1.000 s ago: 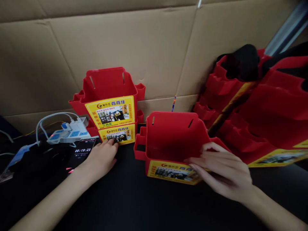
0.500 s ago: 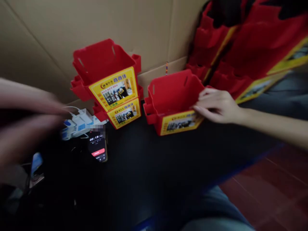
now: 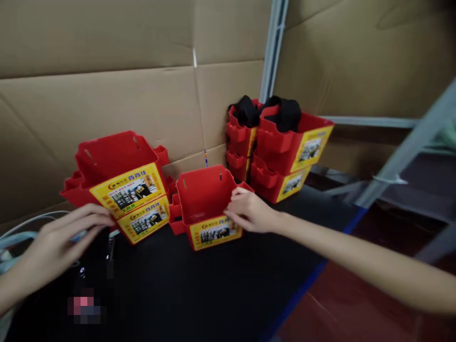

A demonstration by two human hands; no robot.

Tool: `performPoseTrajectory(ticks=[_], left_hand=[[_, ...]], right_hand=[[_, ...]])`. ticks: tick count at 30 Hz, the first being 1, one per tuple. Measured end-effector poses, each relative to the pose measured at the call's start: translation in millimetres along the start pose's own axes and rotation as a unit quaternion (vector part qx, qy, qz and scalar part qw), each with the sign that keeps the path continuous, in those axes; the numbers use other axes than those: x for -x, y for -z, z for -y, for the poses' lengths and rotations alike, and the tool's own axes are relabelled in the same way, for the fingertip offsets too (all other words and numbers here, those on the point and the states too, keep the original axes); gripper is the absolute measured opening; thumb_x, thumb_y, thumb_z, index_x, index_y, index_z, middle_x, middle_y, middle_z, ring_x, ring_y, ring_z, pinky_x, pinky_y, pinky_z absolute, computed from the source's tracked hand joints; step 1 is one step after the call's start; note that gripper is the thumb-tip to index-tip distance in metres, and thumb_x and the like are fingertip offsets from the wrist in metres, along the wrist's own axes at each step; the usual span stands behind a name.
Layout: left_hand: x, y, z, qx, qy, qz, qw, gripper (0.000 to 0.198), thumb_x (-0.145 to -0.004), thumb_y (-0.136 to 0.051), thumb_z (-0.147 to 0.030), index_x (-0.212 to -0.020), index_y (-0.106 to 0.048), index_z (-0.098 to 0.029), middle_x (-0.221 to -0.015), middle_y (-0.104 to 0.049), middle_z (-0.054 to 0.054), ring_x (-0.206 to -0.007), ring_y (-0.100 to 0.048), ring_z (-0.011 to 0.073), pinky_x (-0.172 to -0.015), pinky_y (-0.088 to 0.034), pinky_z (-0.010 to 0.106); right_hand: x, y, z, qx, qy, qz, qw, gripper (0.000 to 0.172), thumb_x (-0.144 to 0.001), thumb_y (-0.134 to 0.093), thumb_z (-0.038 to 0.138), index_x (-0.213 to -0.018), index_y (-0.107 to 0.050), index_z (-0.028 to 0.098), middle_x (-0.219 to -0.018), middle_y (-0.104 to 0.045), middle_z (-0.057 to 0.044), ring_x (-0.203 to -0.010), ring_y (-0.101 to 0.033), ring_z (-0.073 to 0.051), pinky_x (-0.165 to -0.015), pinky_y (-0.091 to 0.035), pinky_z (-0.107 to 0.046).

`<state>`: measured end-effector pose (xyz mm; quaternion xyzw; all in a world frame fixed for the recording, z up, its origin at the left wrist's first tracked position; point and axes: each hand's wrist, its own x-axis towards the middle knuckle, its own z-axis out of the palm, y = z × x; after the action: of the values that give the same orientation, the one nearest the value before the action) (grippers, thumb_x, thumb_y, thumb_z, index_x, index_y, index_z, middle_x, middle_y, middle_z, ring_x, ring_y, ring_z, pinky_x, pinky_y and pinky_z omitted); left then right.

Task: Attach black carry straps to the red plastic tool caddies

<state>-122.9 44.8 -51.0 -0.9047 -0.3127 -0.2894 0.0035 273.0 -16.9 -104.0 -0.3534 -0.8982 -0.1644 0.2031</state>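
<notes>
A single red plastic bin point(image 3: 203, 199) with a yellow label stands on the black table point(image 3: 213, 289). My right hand point(image 3: 249, 211) grips its right front corner, fingers curled over the rim. To the left, two more red bins point(image 3: 117, 180) are stacked with yellow labels facing me. My left hand point(image 3: 59, 242) hovers low in front of that stack, fingers stretched out and slightly blurred, holding nothing that I can see.
Further red bins point(image 3: 285, 147) with black fabric on top are stacked at the back right against the cardboard wall point(image 3: 107, 95). White cables point(image 3: 21, 225) lie at the far left. The table's blue edge point(image 3: 302, 294) runs diagonally on the right, with red floor beyond it.
The camera has pulled back and swung right, so the bins look smaller. My left hand has come back down in front of the stacked bins. My right hand has stayed on the single bin.
</notes>
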Motion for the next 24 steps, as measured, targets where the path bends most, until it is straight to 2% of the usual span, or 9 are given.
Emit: performPoseTrajectory(ticks=[3, 5, 8, 11, 13, 17, 19, 22, 24], left_hand=[[-10.2, -32.1, -28.6, 0.006, -0.024, 0.041, 0.999, 0.017, -0.084, -0.047, -0.017, -0.094, -0.059, -0.023, -0.104, -0.059, 0.001, -0.093, -0.058, 0.0156, -0.079, -0.047, 0.026], [-22.3, -49.8, -51.7, 0.026, 0.013, -0.001, 1.0, 0.017, -0.087, -0.04, -0.016, -0.09, -0.056, -0.02, -0.095, -0.058, 0.004, -0.088, -0.057, 0.0148, -0.078, -0.046, 0.026], [-46.7, -65.3, -77.2, 0.067, 0.082, -0.061, 0.992, 0.012, -0.086, -0.041, -0.017, -0.087, -0.054, -0.019, -0.087, -0.057, 0.002, -0.08, -0.055, 0.0137, -0.074, -0.045, 0.026], [-71.1, -70.5, -85.8, 0.1, 0.119, -0.136, 0.978, 0.009, -0.083, -0.046, -0.015, -0.087, -0.053, -0.019, -0.088, -0.058, 0.001, -0.081, -0.054, 0.0132, -0.073, -0.044, 0.026], [-83.9, -72.1, -85.4, 0.121, 0.115, -0.179, 0.97, 0.01, -0.08, -0.049, -0.011, -0.087, -0.053, -0.018, -0.088, -0.058, 0.001, -0.084, -0.055, 0.0135, -0.075, -0.043, 0.026], [-99.9, -73.2, -82.8, 0.161, 0.099, -0.202, 0.961, 0.017, -0.075, -0.056, -0.011, -0.09, -0.053, -0.018, -0.089, -0.06, 0.001, -0.088, -0.057, 0.015, -0.08, -0.044, 0.028], [-105.5, -71.9, -84.0, 0.17, 0.092, -0.175, 0.965, 0.022, -0.074, -0.058, -0.011, -0.094, -0.053, -0.019, -0.089, -0.062, 0.001, -0.087, -0.059, 0.0152, -0.08, -0.044, 0.029], [-112.3, -69.0, -88.6, 0.151, 0.065, -0.12, 0.979, 0.023, -0.075, -0.059, -0.012, -0.096, -0.055, -0.019, -0.09, -0.064, 0.001, -0.087, -0.06, 0.0158, -0.078, -0.045, 0.029], [-114.2, -68.4, -91.1, 0.124, 0.047, -0.102, 0.986, 0.023, -0.075, -0.059, -0.012, -0.097, -0.056, -0.019, -0.091, -0.064, 0.001, -0.086, -0.06, 0.0154, -0.075, -0.045, 0.027]], right_hand=[[-1.6, 6.9, -3.0, -0.02, 0.001, 0.028, 0.999, 0.033, -0.092, -0.034, 0.023, -0.08, -0.063, 0.013, -0.072, -0.061, -0.004, -0.066, -0.051, -0.011, -0.074, -0.037, -0.028], [-7.5, 12.6, -4.6, -0.034, -0.006, 0.051, 0.998, 0.029, -0.091, -0.038, 0.028, -0.094, -0.063, 0.013, -0.081, -0.063, -0.006, -0.074, -0.054, -0.013, -0.074, -0.038, -0.027], [-21.5, 19.2, -5.0, -0.083, 0.008, 0.086, 0.993, 0.028, -0.09, -0.041, 0.029, -0.106, -0.06, 0.015, -0.091, -0.064, -0.006, -0.078, -0.056, -0.013, -0.072, -0.04, -0.025], [-33.8, 22.1, -1.8, -0.154, 0.051, 0.122, 0.979, 0.025, -0.091, -0.04, 0.021, -0.104, -0.061, 0.015, -0.092, -0.064, -0.005, -0.076, -0.057, -0.011, -0.069, -0.041, -0.023], [-38.4, 23.8, 1.3, -0.195, 0.072, 0.141, 0.968, 0.025, -0.091, -0.039, 0.018, -0.1, -0.062, 0.013, -0.087, -0.064, -0.005, -0.072, -0.056, -0.011, -0.067, -0.041, -0.022], [-46.4, 31.6, 3.3, -0.278, 0.115, 0.201, 0.932, 0.02, -0.088, -0.046, 0.02, -0.099, -0.063, 0.015, -0.084, -0.065, -0.003, -0.07, -0.058, -0.008, -0.065, -0.042, -0.019], [-55.6, 35.5, 0.5, -0.285, 0.118, 0.166, 0.937, 0.018, -0.087, -0.05, 0.022, -0.098, -0.063, 0.017, -0.086, -0.064, -0.003, -0.073, -0.058, -0.009, -0.069, -0.043, -0.019], [-77.3, 35.9, -6.9, -0.239, 0.072, -0.01, 0.968, 0.013, -0.085, -0.052, 0.021, -0.094, -0.06, 0.016, -0.09, -0.061, -0.006, -0.082, -0.056, -0.013, -0.075, -0.043, -0.025], [-92.7, 31.2, -11.0, -0.21, 0.04, -0.096, 0.972, 0.011, -0.083, -0.054, 0.022, -0.092, -0.057, 0.016, -0.092, -0.058, -0.007, -0.084, -0.053, -0.014, -0.075, -0.044, -0.027]])
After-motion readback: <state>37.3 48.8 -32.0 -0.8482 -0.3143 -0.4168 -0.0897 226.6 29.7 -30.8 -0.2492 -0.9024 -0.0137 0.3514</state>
